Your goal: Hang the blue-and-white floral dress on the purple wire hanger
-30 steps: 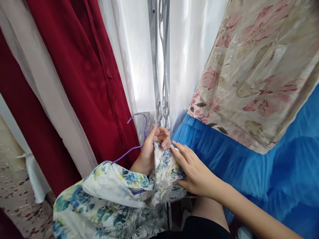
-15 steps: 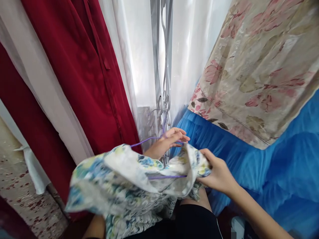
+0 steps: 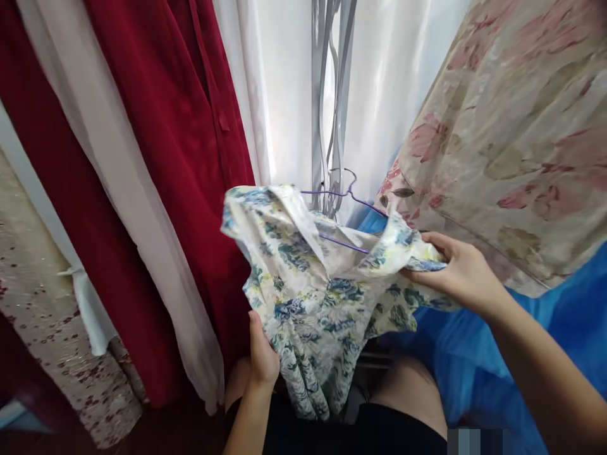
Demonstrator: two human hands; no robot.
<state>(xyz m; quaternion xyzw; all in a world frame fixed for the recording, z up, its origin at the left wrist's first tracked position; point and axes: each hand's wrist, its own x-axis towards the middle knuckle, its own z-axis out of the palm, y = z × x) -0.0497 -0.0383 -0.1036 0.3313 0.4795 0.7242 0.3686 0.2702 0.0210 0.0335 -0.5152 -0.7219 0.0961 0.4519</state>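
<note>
A white garment with blue and green flowers (image 3: 308,278) hangs on a thin purple wire hanger (image 3: 348,196) in front of me. My right hand (image 3: 455,275) is closed on the garment's right shoulder, thumb on top. My left hand (image 3: 262,357) is lower down at the garment's left side, thumb against the cloth; its fingers are hidden behind the fabric. The hanger's hook stands up just before a metal window grille (image 3: 332,107).
A dark red garment (image 3: 156,158) and a sheer white one (image 3: 114,202) hang at the left. A beige cloth with pink flowers (image 3: 512,126) and a blue tulle fabric (image 3: 474,354) lie at the right. White curtains (image 3: 279,88) cover the window.
The flowered garment has been lifted and spread on the hanger. My left hand dropped from the hanger to the garment's lower left; my right hand rose with the right shoulder.
</note>
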